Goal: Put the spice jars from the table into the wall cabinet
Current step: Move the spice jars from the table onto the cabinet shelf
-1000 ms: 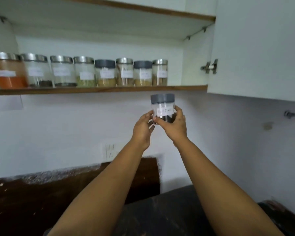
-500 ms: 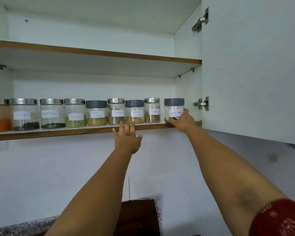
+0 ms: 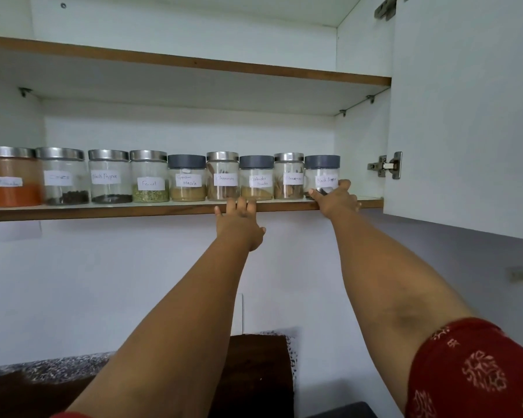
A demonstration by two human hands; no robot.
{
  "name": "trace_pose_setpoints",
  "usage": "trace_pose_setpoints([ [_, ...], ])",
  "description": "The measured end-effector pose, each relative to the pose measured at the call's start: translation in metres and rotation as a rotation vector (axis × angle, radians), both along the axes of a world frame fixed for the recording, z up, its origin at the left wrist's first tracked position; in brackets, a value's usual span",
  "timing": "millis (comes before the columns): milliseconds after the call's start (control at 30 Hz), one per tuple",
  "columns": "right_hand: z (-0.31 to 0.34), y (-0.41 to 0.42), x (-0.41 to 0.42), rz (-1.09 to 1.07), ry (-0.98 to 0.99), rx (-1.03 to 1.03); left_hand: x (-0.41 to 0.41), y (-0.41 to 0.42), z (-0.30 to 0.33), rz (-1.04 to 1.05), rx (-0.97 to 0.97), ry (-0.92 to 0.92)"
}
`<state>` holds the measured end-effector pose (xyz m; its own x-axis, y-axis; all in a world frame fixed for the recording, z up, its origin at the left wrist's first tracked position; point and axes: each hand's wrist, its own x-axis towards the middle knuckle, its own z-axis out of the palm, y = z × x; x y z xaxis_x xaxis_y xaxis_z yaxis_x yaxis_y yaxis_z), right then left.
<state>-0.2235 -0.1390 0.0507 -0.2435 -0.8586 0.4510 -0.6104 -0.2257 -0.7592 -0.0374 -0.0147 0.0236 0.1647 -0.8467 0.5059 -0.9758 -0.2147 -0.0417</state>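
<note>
The clear glass spice jar with a grey screw lid [image 3: 322, 175] and a white paper label reading "Black Pepper" stands upright on the lower white shelf with a brown wooden edge [image 3: 103, 212] of the wall cabinet. It is the last jar on the right end of the row, just beside the clear jar with a steel lid [image 3: 289, 175] whose label seems to read "Cinnamon". Its long axis is vertical.

The right hand [image 3: 337, 199] is the nearer one. Its fingers wrap the lower part of this jar from the front and the right side, with the thumb to the left of the jar base, so the jar lies just behind and above the palm. The grasp looks light; I judge that the coming move is only to let go, or to push the jar a little deeper from the shelf edge.

The left hand [image 3: 239, 224] holds nothing. Its fingers are spread and their tips rest on the front edge of the shelf, below the grey-lidded jar marked "Coriander Powder" [image 3: 256, 178].

Going left from the held jar, the labels read "Cinnamon" again, "Garam Masala", "Fennel", "Black Pepper", then perhaps "Cloves". The label on the jar with orange powder [image 3: 11, 176] is too blurred to read. The white cabinet door [image 3: 465, 116] stands open to the right of the held jar.
</note>
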Motion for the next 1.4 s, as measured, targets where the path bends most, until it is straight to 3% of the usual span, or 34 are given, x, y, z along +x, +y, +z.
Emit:
trace_pose_setpoints([
  [333,0.006,-0.011,0.002,-0.027,-0.022,0.085,0.001,-0.005,-0.001,0.001,-0.036,-0.029],
  [733,-0.01,-0.003,0.003,-0.046,-0.048,-0.084,-0.002,-0.002,-0.002,0.008,-0.031,-0.027],
  [933,-0.046,0.001,0.006,-0.131,0.163,-0.302,-0.002,-0.003,-0.003,0.007,-0.029,-0.019],
  [1133,-0.068,0.025,0.028,-0.098,0.218,-0.351,0.006,0.006,0.004,-0.079,0.002,0.003],
  [1233,-0.081,0.051,0.06,-0.027,0.268,-0.366,0.012,0.02,0.008,-0.153,0.004,0.098],
  [1400,-0.094,0.093,0.121,0.173,0.424,-0.456,0.022,0.049,-0.016,-0.182,-0.213,0.272],
])
